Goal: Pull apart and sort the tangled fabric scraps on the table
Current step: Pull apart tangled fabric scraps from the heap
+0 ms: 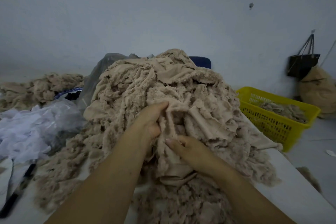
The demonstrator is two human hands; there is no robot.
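Our left hand (151,120) curls its fingers round a fold at the front of the beige scrap pile (154,82), which heaps across the white table (298,183). Our right hand (190,149) pinches a long strip (169,152) just below it, thumb on top. To do this well, we judge, we should anchor the heap with the left and draw the strip slowly toward us, easing where frayed edges snag so it comes free alone, not with a clump. The yellow basket (272,125) at the right, with scraps inside, looks a likely destination. The right fingers are buried beneath the cloth, and we cannot see where the strip ends.
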